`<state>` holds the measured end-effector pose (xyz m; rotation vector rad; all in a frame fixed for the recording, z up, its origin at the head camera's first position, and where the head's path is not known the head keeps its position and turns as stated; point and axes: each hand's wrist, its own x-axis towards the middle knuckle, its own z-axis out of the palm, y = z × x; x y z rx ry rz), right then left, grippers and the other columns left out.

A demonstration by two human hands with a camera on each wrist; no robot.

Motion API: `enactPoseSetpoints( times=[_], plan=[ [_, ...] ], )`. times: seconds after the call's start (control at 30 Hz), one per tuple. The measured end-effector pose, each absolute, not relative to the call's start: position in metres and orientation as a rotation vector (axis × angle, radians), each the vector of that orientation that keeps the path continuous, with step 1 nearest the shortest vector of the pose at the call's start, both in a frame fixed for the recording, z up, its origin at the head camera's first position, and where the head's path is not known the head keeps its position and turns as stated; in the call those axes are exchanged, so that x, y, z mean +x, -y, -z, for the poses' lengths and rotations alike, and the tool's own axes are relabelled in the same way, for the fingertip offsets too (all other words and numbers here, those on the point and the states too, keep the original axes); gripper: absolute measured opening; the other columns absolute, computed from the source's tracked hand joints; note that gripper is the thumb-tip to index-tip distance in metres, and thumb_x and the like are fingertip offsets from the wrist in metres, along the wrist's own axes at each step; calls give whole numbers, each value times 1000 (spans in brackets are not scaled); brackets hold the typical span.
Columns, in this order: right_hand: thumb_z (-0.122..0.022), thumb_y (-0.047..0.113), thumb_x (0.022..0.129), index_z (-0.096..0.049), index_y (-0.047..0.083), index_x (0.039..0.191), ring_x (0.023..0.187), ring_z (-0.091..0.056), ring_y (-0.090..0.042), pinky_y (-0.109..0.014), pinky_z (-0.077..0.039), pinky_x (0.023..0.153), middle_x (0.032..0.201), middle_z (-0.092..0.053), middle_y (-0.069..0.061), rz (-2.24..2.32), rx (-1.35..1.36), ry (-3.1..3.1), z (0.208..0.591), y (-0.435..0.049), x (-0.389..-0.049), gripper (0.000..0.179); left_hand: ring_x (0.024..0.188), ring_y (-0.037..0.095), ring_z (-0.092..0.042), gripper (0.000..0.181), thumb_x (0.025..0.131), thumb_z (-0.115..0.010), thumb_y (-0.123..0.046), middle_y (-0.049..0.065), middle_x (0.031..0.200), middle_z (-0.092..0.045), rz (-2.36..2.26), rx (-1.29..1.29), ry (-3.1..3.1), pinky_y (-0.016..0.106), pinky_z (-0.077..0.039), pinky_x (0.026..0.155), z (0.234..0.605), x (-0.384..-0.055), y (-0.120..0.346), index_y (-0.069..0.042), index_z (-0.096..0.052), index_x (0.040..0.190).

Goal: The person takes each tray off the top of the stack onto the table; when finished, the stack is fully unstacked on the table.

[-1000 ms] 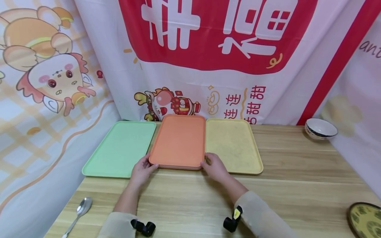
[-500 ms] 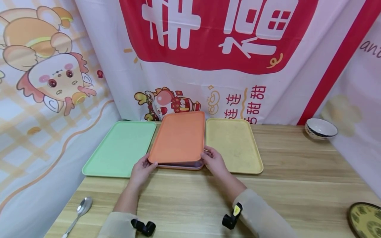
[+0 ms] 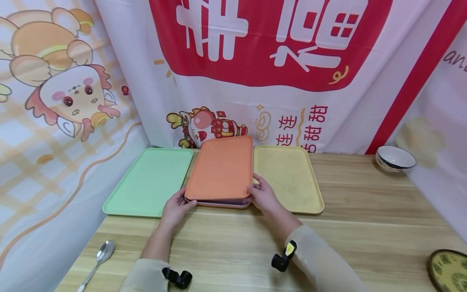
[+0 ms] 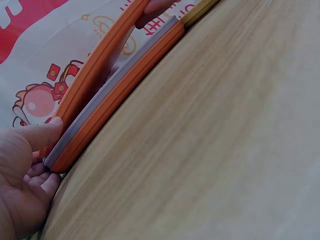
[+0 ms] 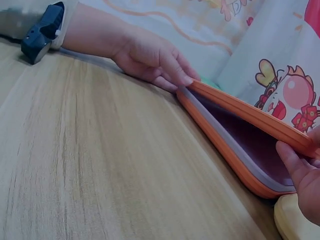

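Note:
An orange tray (image 3: 220,168) lies tilted on a stack, its right front side raised. Below it in the left wrist view come a greyish-purple tray (image 4: 114,86) and another orange tray (image 4: 120,97). My right hand (image 3: 265,198) pinches the raised top tray near its right front corner, thumb below the rim in the right wrist view. At the left front corner my left hand (image 3: 174,210) grips the stack's edge, its thumb on the top tray and fingers curled at the lower trays. A dark wedge-shaped gap shows under the top tray, widest on the right (image 5: 250,132).
A green tray (image 3: 149,182) lies left of the stack and a yellow tray (image 3: 288,178) right of it. A spoon (image 3: 105,251) lies front left on the wooden table (image 3: 226,251). A bowl (image 3: 395,159) stands back right, a patterned plate (image 3: 450,269) front right.
My right hand has raised the right front corner of the top orange tray, parting it from the trays below. The left hand stays at its corner. The head view has shifted slightly.

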<state>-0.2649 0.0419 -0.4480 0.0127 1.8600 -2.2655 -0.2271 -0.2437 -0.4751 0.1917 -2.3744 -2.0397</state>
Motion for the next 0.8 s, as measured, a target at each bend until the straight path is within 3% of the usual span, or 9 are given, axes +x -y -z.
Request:
enactPoseSetpoints(
  times=[0.2,0.43,0.8],
  plan=[
    [-48,-3,97,-23,4,155,76,-62,-12,-31,-63,76,117,-57,-22,2211,-24,-1937,437,-56,-263,63,148,38,-24,76,89,-64,5,30,157,-23,2033,158,2364,41,-27,122,481,-231,243,9,-21,151],
    [-48,-1,98,-24,5,155,79,-63,-11,-26,-62,74,96,-58,-6,2222,-65,-1906,418,-82,-256,62,147,38,-25,75,90,-65,-1,30,157,-25,1926,159,2448,42,-28,122,484,-233,245,8,-22,151],
    [-42,-3,100,-13,-4,154,83,-66,-7,-24,-61,76,89,-64,5,2320,-224,-1799,398,-150,-240,62,147,41,-23,73,89,-65,4,34,155,-24,1938,146,2430,45,-27,122,479,-231,242,11,-24,150]
  ],
)
